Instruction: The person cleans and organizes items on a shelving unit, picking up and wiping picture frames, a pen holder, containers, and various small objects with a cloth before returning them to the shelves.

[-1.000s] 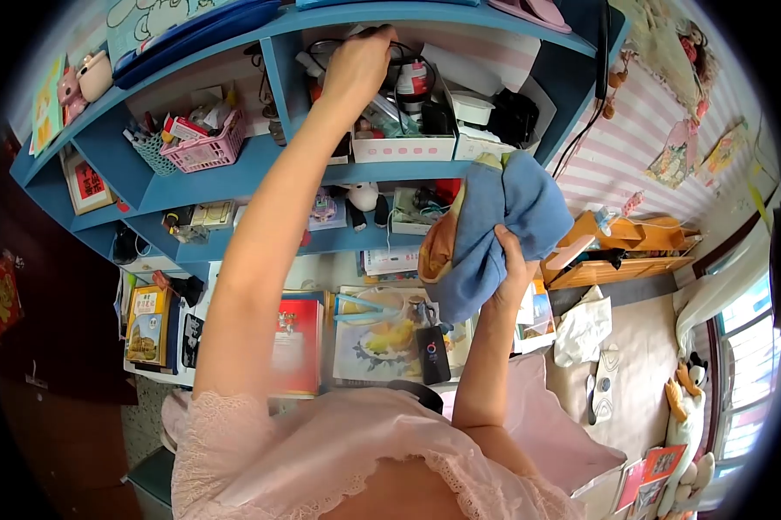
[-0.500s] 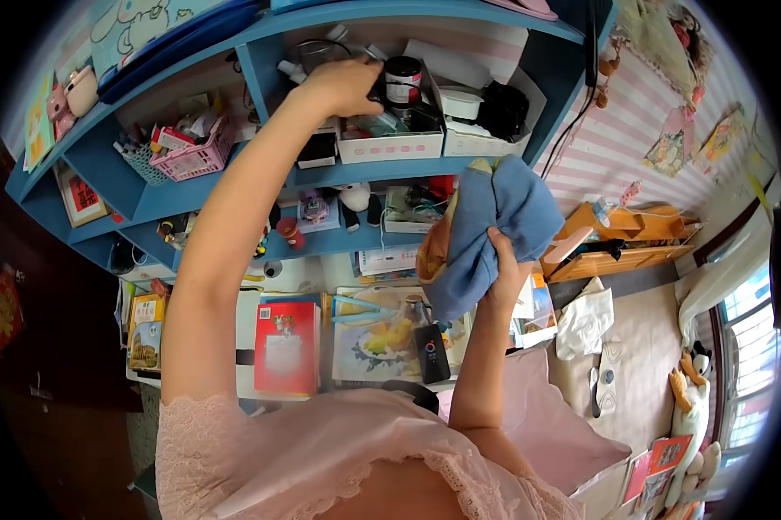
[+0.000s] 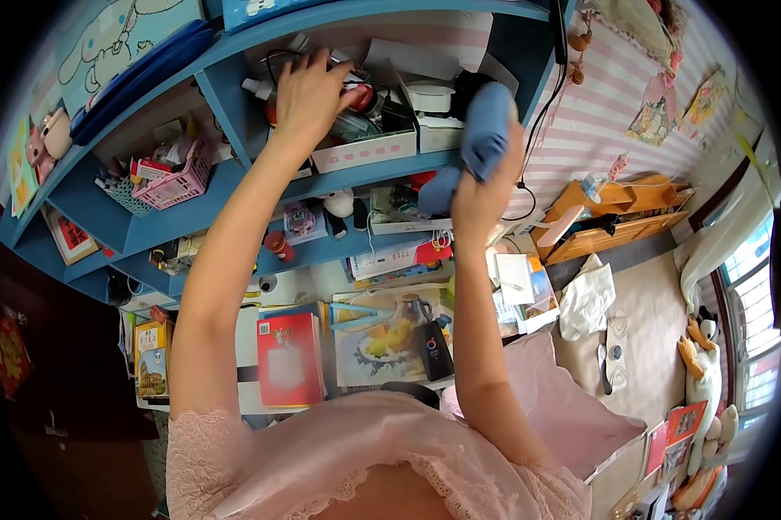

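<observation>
My left hand (image 3: 308, 100) reaches into the upper shelf compartment, fingers spread over bottles and small items. Its thumb is by a red and white jar (image 3: 361, 97) that leans in a white box (image 3: 369, 154); whether the hand grips anything there is not clear. My right hand (image 3: 484, 195) is closed around a folded blue cloth (image 3: 486, 130), held up in front of the shelf's right side. Behind the cloth stands a second white box (image 3: 441, 139) with a white container (image 3: 431, 97) and something black in it.
The blue shelf unit (image 3: 169, 204) holds a pink basket (image 3: 182, 182) at left. A panda toy (image 3: 338, 204) sits on the lower shelf. On the desk below lie a red book (image 3: 288, 360), a painting (image 3: 382, 342) and a black phone-like device (image 3: 432, 349). A cable (image 3: 542, 130) hangs at right.
My right hand has raised the blue cloth toward the shelf, and it looks more compactly folded. My left hand's fingers have spread, and the jar, upright before, now leans. The view has shifted slightly.
</observation>
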